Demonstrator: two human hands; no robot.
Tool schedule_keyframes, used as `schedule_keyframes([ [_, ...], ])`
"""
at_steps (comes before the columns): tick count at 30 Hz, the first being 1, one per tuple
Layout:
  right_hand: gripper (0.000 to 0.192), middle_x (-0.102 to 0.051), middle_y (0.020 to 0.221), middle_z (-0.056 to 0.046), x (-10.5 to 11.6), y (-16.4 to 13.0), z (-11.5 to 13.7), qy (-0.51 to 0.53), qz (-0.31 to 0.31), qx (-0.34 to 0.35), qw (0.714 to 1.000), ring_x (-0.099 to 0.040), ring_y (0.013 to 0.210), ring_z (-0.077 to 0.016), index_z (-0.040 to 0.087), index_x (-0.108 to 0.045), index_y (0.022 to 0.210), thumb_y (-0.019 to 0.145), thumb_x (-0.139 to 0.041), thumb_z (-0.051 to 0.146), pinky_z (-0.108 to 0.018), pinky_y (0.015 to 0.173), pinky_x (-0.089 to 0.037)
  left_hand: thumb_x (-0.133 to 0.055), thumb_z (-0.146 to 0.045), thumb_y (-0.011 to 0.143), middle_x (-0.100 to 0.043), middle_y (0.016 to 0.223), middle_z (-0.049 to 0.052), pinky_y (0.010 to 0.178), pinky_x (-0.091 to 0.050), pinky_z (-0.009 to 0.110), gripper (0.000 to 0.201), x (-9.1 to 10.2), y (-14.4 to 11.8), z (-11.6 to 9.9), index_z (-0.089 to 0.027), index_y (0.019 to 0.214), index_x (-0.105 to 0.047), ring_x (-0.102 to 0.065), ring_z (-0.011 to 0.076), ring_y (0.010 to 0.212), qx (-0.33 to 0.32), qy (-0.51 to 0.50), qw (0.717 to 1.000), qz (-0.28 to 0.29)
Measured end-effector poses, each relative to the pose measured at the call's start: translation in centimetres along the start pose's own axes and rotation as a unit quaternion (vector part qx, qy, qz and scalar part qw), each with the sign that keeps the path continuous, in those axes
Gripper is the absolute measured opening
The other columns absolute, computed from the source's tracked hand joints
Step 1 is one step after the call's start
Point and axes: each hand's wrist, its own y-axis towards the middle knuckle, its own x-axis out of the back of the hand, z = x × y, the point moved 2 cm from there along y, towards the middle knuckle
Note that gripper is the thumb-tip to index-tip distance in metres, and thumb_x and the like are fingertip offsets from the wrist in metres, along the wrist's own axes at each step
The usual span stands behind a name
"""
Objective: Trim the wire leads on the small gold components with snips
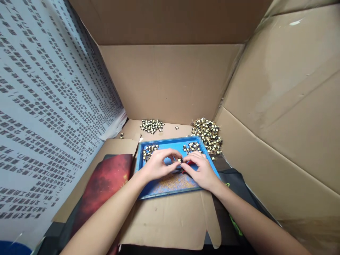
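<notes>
Left hand (157, 165): over the blue tray (170, 143), fingers curled narrow, tips pinching a small part (181, 160) at the middle of the tray.
Right hand (201, 170): just beside the left, fingertips meeting it at the part; closed around a red-handled tool (188, 163), of which only a bit of red shows under the fingers.
Part: tiny, pale and dark, held between the two hands just above the tray floor; finer detail too small to tell.
Tray: lies flat on a cardboard flap (170, 219), inside a large open carton (170, 81) that walls the work on the back and right.
Tray contents: one small heap of like parts (149, 150) at the far left corner, another (191, 147) at the far right; yellowish fine scraps (174, 181) litter the near half.
Behind the tray: a small pile (152, 125) to the left, a bigger pile (208, 135) to the right, touching the tray's far corner.
Left side: a printed sheet (47, 106) with rows of dark characters; below it a red mat (103, 180).
</notes>
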Motion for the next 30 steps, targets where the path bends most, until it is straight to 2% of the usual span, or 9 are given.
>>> schedule_keyframes([
  [6,0.013,-0.077,0.094,-0.003,0.4,0.0,-0.2,0.003,0.002,0.014,1.000,-0.066,0.096,-0.0240,0.026,-0.074,0.092,0.100,-0.064,0.026,-0.042,0.091,-0.042,-0.066,-0.030,0.097,-0.076,0.103,0.007,0.083,-0.056,0.031,0.018,-0.2,0.1,0.5,-0.018,0.109,-0.073,-0.070,0.0168,0.086,-0.012,0.024,0.999,0.046],
  [11,0.008,-0.079,0.091,-0.002,1.0,0.0,0.2,0.003,-0.062,0.017,0.998,-0.068,0.090,-0.0232,0.027,-0.078,0.092,0.096,-0.070,0.027,-0.043,0.088,-0.043,-0.065,-0.029,0.098,-0.075,0.104,0.008,0.085,-0.056,0.033,0.014,-0.2,0.1,0.3,-0.018,0.104,-0.072,-0.068,0.0181,0.091,-0.014,0.004,0.999,0.041],
  [14,0.011,-0.080,0.091,-0.002,1.3,-0.2,0.6,-0.022,-0.097,0.050,0.994,-0.068,0.089,-0.0235,0.029,-0.079,0.095,0.097,-0.068,0.026,-0.044,0.087,-0.043,-0.074,-0.035,0.092,-0.072,0.113,0.010,0.084,-0.057,0.033,0.034,-0.4,0.0,0.1,-0.019,0.120,-0.067,-0.068,0.0205,0.098,0.041,-0.074,0.995,0.044],
  [16,0.012,-0.081,0.093,-0.001,1.4,-0.5,0.7,-0.057,-0.120,0.080,0.988,-0.068,0.090,-0.0242,0.031,-0.079,0.098,0.095,-0.069,0.025,-0.046,0.089,-0.041,-0.070,-0.042,0.094,-0.070,0.106,0.009,0.077,-0.056,0.031,0.044,-0.8,-0.2,0.1,-0.017,0.129,-0.061,-0.067,0.0192,0.090,0.099,-0.143,0.983,0.059],
  [19,0.022,-0.082,0.097,0.001,1.5,-1.0,0.7,-0.106,-0.135,0.117,0.978,-0.067,0.091,-0.0251,0.036,-0.079,0.108,0.093,-0.071,0.021,-0.049,0.093,-0.036,-0.054,-0.051,0.103,-0.067,0.088,0.005,0.068,-0.052,0.028,0.041,-1.3,-0.3,0.2,-0.014,0.119,-0.064,-0.061,0.0144,0.072,0.158,-0.230,0.956,0.090],
  [22,0.033,-0.081,0.102,0.002,1.6,-1.5,0.5,-0.135,-0.115,0.124,0.976,-0.066,0.095,-0.0268,0.041,-0.075,0.119,0.093,-0.071,0.022,-0.052,0.098,-0.031,-0.052,-0.055,0.103,-0.068,0.087,0.006,0.067,-0.050,0.027,0.045,-1.5,-0.3,0.5,-0.013,0.105,-0.066,-0.058,0.0126,0.067,0.186,-0.280,0.937,0.094],
  [24,0.035,-0.080,0.104,0.003,1.8,-1.7,0.3,-0.152,-0.103,0.125,0.975,-0.065,0.097,-0.0280,0.044,-0.074,0.122,0.093,-0.070,0.024,-0.054,0.099,-0.029,-0.050,-0.058,0.102,-0.071,0.086,0.008,0.062,-0.047,0.026,0.050,-1.5,-0.3,0.9,-0.012,0.097,-0.068,-0.058,0.0124,0.064,0.211,-0.285,0.930,0.100],
  [27,0.034,-0.080,0.101,0.004,2.3,-2.0,0.3,-0.180,-0.116,0.143,0.966,-0.065,0.096,-0.0283,0.045,-0.074,0.120,0.092,-0.071,0.027,-0.053,0.096,-0.029,-0.044,-0.062,0.103,-0.072,0.076,0.009,0.053,-0.041,0.023,0.062,-1.6,-0.5,1.3,-0.009,0.088,-0.072,-0.058,0.0124,0.058,0.248,-0.271,0.919,0.140],
  [30,0.034,-0.081,0.098,0.005,2.3,-2.1,0.4,-0.189,-0.125,0.161,0.961,-0.065,0.093,-0.0274,0.046,-0.073,0.119,0.092,-0.072,0.026,-0.052,0.094,-0.030,-0.046,-0.061,0.103,-0.073,0.076,0.010,0.052,-0.039,0.022,0.061,-1.6,-0.5,1.1,-0.009,0.087,-0.074,-0.059,0.0125,0.059,0.229,-0.279,0.918,0.163],
])
